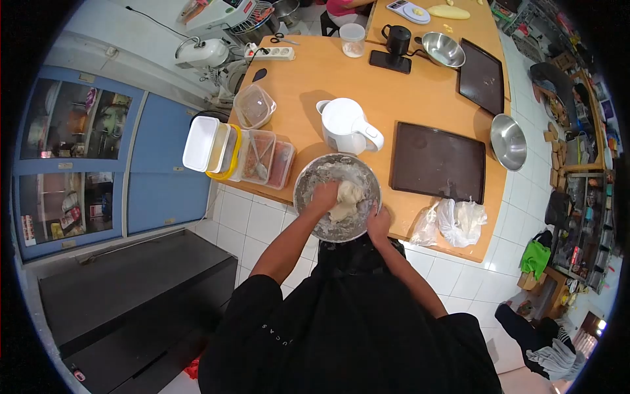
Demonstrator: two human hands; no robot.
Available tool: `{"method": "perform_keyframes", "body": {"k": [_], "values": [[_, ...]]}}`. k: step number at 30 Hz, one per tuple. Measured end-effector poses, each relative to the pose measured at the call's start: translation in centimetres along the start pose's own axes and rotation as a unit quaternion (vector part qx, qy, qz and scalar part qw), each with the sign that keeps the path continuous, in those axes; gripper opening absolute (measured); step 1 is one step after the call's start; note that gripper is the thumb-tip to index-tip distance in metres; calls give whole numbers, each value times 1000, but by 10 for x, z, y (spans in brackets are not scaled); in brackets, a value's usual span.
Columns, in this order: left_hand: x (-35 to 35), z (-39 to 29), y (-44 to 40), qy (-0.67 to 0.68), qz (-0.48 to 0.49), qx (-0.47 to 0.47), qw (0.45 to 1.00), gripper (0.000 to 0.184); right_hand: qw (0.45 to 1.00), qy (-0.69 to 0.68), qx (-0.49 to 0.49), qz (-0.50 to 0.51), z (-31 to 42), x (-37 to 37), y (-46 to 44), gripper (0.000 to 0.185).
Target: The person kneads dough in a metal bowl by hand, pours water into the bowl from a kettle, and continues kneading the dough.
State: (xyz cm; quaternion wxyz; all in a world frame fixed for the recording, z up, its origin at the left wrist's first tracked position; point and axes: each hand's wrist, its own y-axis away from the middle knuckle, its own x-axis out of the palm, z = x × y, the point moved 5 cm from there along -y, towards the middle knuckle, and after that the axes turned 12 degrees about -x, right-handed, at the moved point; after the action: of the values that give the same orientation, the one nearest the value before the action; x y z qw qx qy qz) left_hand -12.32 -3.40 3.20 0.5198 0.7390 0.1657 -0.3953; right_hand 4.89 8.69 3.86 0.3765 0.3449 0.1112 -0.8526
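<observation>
A metal mixing bowl sits at the near edge of the table, its inner wall smeared with flour and dough. Inside it lies a pale, sticky lump of dough. My left hand reaches into the bowl, its fingers closed against the left side of the dough; the fingertips are hidden. At the bowl's right rim, my right hand grips the edge. A white jug with a handle stands just behind the bowl.
Stacked plastic containers stand left of the bowl. To the right are a dark baking tray, plastic bags and a steel bowl. Farther back are a black kettle and another tray. A person is at the far end.
</observation>
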Motion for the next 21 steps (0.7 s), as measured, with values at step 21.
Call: {"method": "perform_keyframes", "body": {"k": [21], "values": [[19,-13,38,202,-168,-7,965,31,999,-4,43,-19,4,5,1,40]]}}
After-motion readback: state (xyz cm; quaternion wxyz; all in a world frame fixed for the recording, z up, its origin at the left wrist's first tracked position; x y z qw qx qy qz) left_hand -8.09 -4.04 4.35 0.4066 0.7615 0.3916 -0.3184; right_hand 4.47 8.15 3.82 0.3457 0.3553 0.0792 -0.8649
